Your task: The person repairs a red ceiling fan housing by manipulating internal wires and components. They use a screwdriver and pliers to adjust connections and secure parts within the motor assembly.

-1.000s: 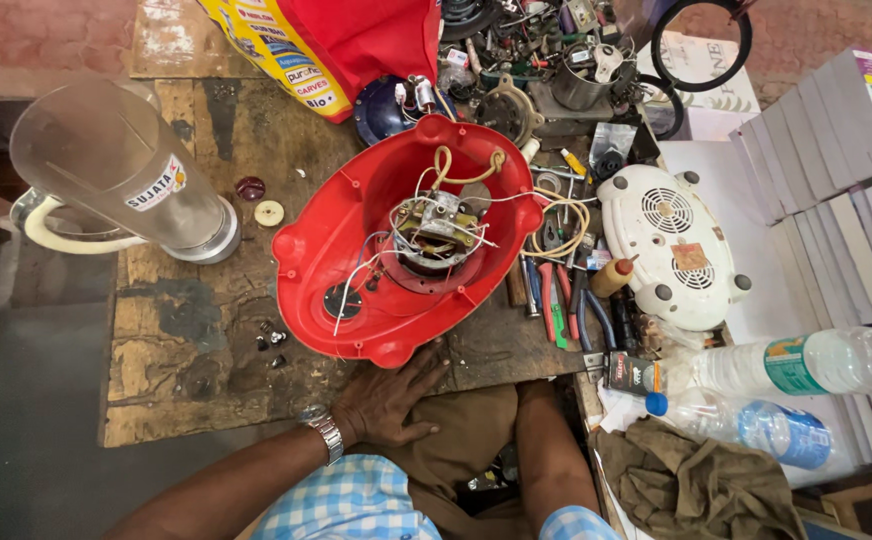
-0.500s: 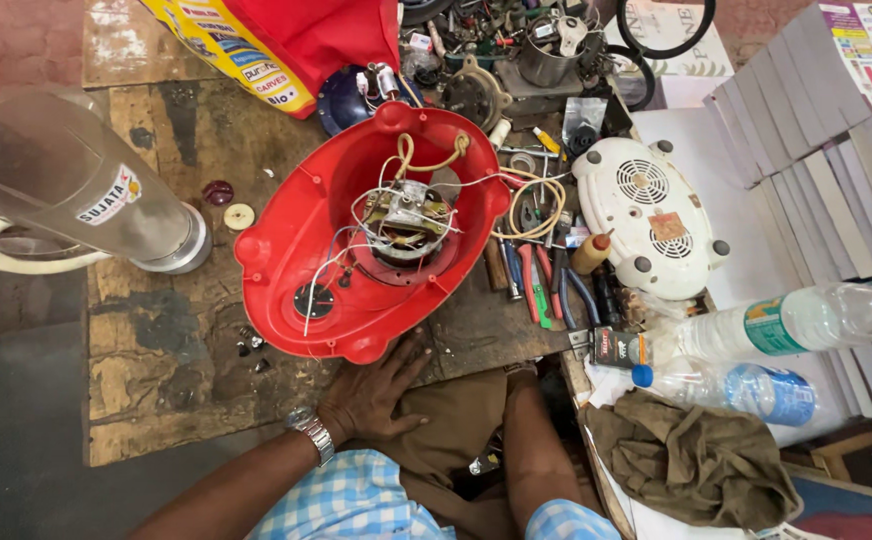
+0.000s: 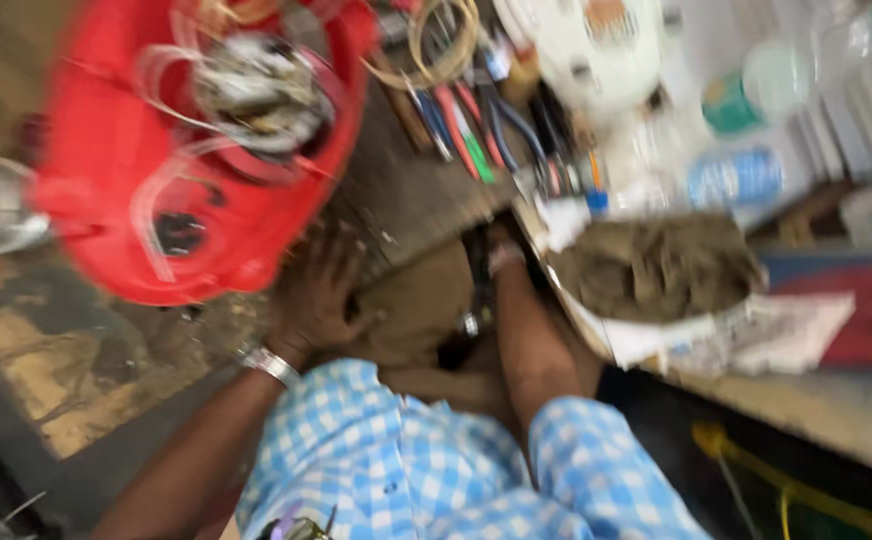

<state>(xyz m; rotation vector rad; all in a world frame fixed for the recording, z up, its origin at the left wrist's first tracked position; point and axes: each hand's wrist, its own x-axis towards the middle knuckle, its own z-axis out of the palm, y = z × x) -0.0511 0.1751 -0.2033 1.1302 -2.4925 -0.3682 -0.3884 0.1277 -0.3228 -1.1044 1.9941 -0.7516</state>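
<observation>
From the head view, which is badly smeared by motion, your left hand (image 3: 321, 300) lies spread and flat on the edge of the worn wooden counter (image 3: 396, 195), fingers splayed wide and holding nothing; it sits just beside the lower rim of the big red plastic appliance housing (image 3: 106, 190), close enough to steady it, though you cannot tell from this blur whether the fingertips actually touch the plastic. The housing lies open side up on the counter, so its exposed grey motor and tangle of pale wires (image 3: 256, 90) face you and can be reached from above. A metal watch band (image 3: 271, 365) circles your left wrist, and the blue-and-white checked shirt sleeve (image 3: 356, 440) fills the bottom of the picture. Your right forearm (image 3: 531, 340) runs up toward the counter's front edge, but the right hand itself is lost in shadow and blur near that edge, so whether it is wide, narrow or gripping something cannot be told. Beyond it, a row of hand tools with red, green and blue handles (image 3: 476, 130) lies fanned out beside the housing, within easy reach. Further right stand a white round vented appliance base (image 3: 596, 45) and clear plastic water bottles (image 3: 746, 175), and a crumpled olive-brown cloth (image 3: 656, 265) rests on sheets of newspaper (image 3: 756, 335), kept off to the side of the open housing.
</observation>
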